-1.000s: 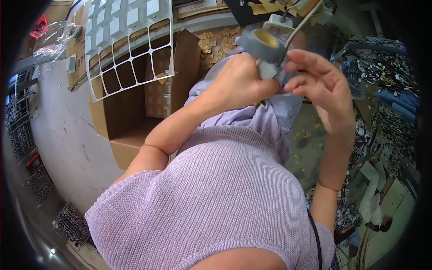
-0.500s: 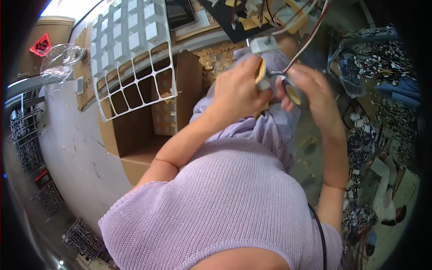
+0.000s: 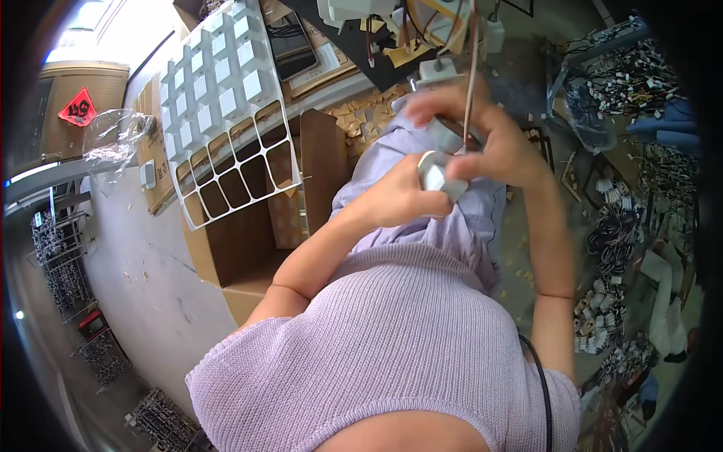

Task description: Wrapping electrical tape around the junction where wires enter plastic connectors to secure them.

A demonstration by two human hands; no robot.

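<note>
A white plastic housing (image 3: 435,178) sits in my left hand (image 3: 398,197), whose fingers and thumb are closed round it in front of my lap. Just above it my right hand (image 3: 493,143) is smeared by motion. It curls round a grey roll of tape (image 3: 446,135), and its thumb reaches to the housing. A thin brown and white cable (image 3: 471,83) runs down from the top to the housing, passing by my right fingers. Where the cable meets the housing is partly hidden by the right hand.
At the left a white grid tray (image 3: 226,98) holding several white blocks leans over an open cardboard box (image 3: 248,252). A dark phone (image 3: 292,56) lies behind it. White adapters (image 3: 354,9) with wires are at the top, and heaps of cables (image 3: 640,90) stand at the right. A person (image 3: 663,301) is at the far right.
My right hand has swung up and left over the left hand, with the tape roll. My left hand has moved slightly down, and the white housing now shows in it. The view has shifted a little.
</note>
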